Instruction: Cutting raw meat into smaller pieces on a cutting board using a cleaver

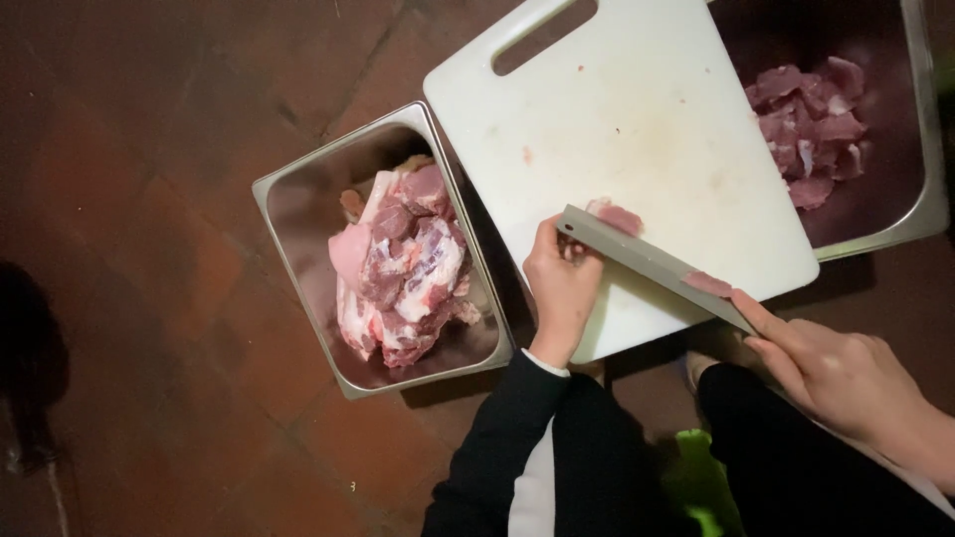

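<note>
- Lying flat near the lower edge of the white cutting board [637, 129], a small piece of raw pink meat [617, 216] sits just behind the far end of a cleaver blade [652, 264].
- The cleaver runs slantwise across the board's lower right part, its edge down on the board, with a thin smear of meat [707, 283] stuck on the flat of the blade near the handle end.
- The right hand [846, 383] has its grip clamped on the cleaver's handle, forefinger stretched along the back of the blade; the handle itself is hidden in the palm.
- The left hand [560, 288] rests on the board at the blade's far tip, fingers curled together against the metal beside the meat piece; whether they pinch the meat cannot be told.
- The board has a slot handle at its top and lies partly over a steel tray [920, 189] on the right, which holds a heap of cut meat chunks [811, 134].
- On the left, just beside the board, a second steel tray [298, 179] holds large uncut slabs of meat with fat and bone [403, 268].
- All of it stands on a dark reddish tiled floor [149, 199].
- The person's dark sleeves and dark trousers show at the bottom, with something bright green [701, 482] between the knees.
</note>
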